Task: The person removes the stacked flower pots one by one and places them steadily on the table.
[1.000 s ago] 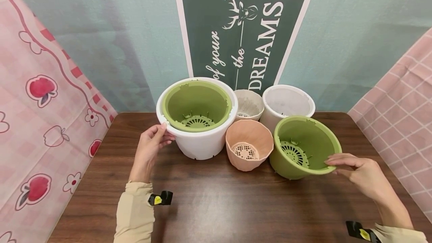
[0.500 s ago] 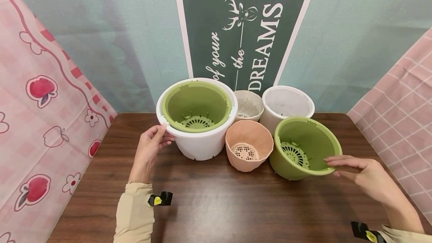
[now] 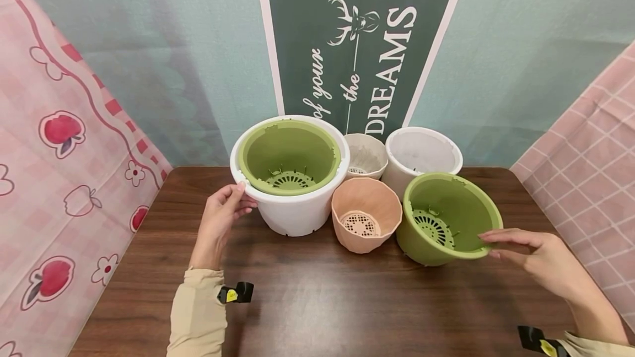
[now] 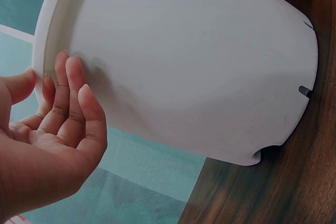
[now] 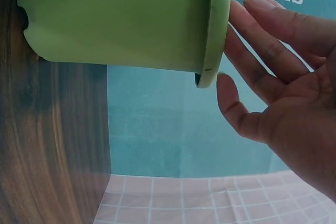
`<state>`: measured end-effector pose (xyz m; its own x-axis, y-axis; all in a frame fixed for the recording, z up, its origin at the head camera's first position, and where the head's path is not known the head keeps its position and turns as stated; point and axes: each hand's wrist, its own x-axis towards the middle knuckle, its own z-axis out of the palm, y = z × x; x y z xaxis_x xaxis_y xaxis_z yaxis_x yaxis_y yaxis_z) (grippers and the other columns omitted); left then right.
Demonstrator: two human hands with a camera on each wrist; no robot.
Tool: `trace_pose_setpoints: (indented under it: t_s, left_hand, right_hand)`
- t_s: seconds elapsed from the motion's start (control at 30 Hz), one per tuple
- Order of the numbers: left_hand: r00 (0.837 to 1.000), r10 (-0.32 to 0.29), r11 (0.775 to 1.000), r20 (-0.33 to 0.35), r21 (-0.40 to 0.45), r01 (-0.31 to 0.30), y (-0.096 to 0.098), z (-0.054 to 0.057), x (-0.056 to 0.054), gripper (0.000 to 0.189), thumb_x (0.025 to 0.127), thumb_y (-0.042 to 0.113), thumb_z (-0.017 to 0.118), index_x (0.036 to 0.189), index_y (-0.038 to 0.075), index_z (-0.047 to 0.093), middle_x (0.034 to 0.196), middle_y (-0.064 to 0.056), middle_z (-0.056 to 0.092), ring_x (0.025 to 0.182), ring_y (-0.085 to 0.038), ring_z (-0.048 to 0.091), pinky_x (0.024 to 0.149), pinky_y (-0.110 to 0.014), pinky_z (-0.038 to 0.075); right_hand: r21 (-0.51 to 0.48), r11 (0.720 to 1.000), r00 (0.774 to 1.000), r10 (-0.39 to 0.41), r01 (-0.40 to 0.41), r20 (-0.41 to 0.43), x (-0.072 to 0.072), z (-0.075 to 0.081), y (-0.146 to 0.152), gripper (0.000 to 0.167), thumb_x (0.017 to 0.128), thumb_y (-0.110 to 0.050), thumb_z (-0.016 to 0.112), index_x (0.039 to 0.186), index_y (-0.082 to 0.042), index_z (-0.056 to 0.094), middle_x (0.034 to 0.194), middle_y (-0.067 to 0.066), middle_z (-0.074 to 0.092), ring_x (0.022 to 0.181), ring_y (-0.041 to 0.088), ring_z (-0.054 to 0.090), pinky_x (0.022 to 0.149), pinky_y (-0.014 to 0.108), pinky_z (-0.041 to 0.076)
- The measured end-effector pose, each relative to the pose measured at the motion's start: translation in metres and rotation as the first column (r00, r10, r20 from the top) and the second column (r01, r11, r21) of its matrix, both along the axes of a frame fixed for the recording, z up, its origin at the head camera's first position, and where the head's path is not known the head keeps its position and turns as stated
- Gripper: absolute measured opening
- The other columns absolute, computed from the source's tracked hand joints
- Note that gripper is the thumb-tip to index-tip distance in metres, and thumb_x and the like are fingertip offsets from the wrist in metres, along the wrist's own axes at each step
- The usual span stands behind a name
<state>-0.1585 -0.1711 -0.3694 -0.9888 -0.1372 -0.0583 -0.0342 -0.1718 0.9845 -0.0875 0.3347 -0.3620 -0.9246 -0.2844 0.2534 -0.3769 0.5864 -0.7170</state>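
Note:
My left hand [image 3: 221, 216] pinches the left rim of a large white flowerpot [image 3: 292, 215], thumb on top and fingers under the lip. A green pot [image 3: 292, 145] sits nested inside that white one. In the left wrist view, the hand [image 4: 58, 124] has its curled fingers beneath the white pot's lip. At the right, my right hand [image 3: 538, 258] lightly pinches the near rim of another green flowerpot [image 3: 458, 214], fingertips inside and thumb outside. The right wrist view shows this hand [image 5: 283, 66] loosely spread at the green pot's rim [image 5: 218, 30].
Between the two larger pots stands a peach faceted pot [image 3: 366, 203]. Behind it are a small cream pot [image 3: 366, 150] and a white pot [image 3: 424, 150]. All stand on a dark wooden table [image 3: 347, 307], with fabric hung at the back and sides.
My right hand and wrist have shifted slightly right and back, its fingers straighter at the green pot's rim. The left hand and the pots have stayed where they were.

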Motion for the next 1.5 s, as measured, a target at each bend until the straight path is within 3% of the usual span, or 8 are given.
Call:
trace_pose_setpoints:
  t_s: [0.27,0.57,1.03,1.5]
  left_hand:
    - [1.0,-0.002,1.0,0.007,-0.015,0.002,0.001,0.0,0.0,0.021,0.096,0.017,0.047,0.078,0.009,0.054,0.067,0.002,0.062,0.064,-0.01,0.062,0.061,-0.021,0.05]
    - [1.0,0.0,1.0,0.014,-0.023,0.0,0.002,0.002,0.001,0.021,0.096,0.018,0.049,0.079,0.008,0.054,0.067,0.002,0.062,0.063,-0.01,0.062,0.06,-0.021,0.051]
    - [0.999,0.02,1.0,0.044,-0.018,-0.019,0.004,0.004,0.002,0.02,0.096,0.02,0.048,0.083,0.005,0.052,0.068,0.002,0.061,0.063,-0.01,0.062,0.06,-0.02,0.05]
    - [0.999,0.014,0.998,0.05,-0.06,-0.011,0.006,0.005,0.004,0.022,0.097,0.023,0.045,0.089,0.003,0.049,0.069,0.003,0.061,0.065,-0.009,0.061,0.062,-0.02,0.05]
  right_hand:
    - [0.015,0.998,0.998,-0.058,0.058,0.0,0.0,0.003,-0.003,0.033,0.071,0.013,0.07,0.1,0.0,0.067,0.095,-0.014,0.067,0.085,-0.004,0.06,0.064,0.011,0.047]
    - [-0.029,0.999,1.0,-0.012,0.013,0.01,0.0,0.007,-0.009,0.031,0.073,0.016,0.065,0.101,0.004,0.065,0.096,-0.011,0.067,0.079,0.002,0.064,0.064,0.014,0.049]
    - [0.036,0.999,0.999,-0.036,0.035,0.017,0.001,0.013,-0.019,0.027,0.077,0.008,0.067,0.1,-0.004,0.067,0.092,-0.01,0.068,0.078,-0.001,0.062,0.061,0.013,0.047]
    - [0.025,0.999,1.0,0.026,-0.026,0.012,0.001,0.019,-0.029,0.025,0.078,0.009,0.065,0.101,-0.001,0.066,0.094,-0.009,0.067,0.08,0.0,0.062,0.062,0.015,0.048]
